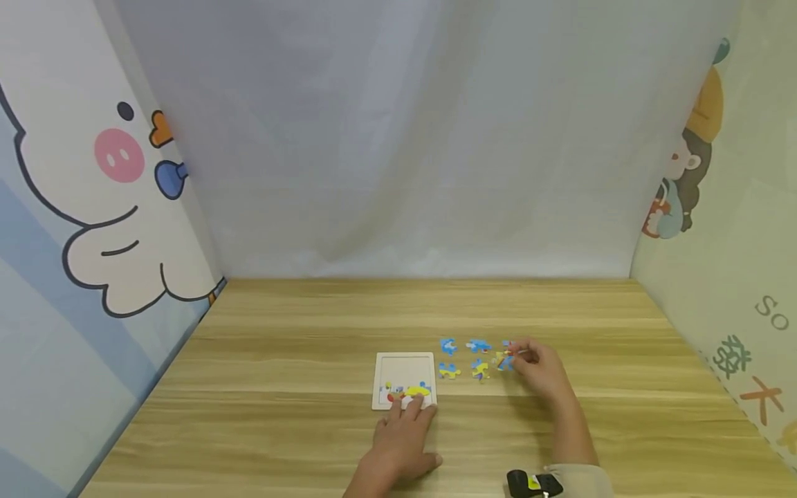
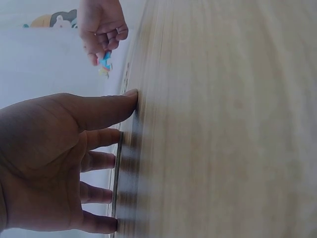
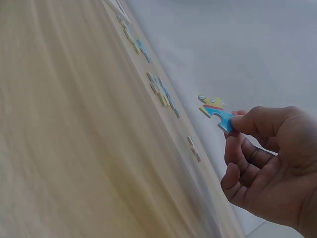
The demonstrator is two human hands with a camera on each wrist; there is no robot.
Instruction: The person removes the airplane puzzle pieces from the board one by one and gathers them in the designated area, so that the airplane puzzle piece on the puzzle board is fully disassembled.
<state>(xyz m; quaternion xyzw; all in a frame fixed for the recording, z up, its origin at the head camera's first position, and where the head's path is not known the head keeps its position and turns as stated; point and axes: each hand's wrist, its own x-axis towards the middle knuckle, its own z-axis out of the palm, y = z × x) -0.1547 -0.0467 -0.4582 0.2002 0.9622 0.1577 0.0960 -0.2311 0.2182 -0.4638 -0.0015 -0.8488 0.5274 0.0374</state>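
Note:
A puzzle tray [image 1: 405,365] with a pale rim lies on the table, with red, yellow and blue puzzle pieces [image 1: 418,392] along its near side. My left hand [image 1: 403,437] rests its extended fingertips on the tray's near edge; in the left wrist view, the thumb [image 2: 106,110] stands apart from the other fingers. My right hand [image 1: 544,373] pinches a blue, yellow and red puzzle piece [image 3: 220,115] between thumb and forefinger, raised above the table. Several loose pieces lie right of the tray, among them a blue one [image 1: 448,346] and a blue-yellow one [image 1: 450,371].
The wooden table [image 1: 280,346] ends at a pale grey curtain [image 1: 405,173] behind. Printed panels stand at both sides, one with a white cartoon figure [image 1: 118,228]. A black strap [image 1: 533,483] is near the right sleeve [image 1: 579,480].

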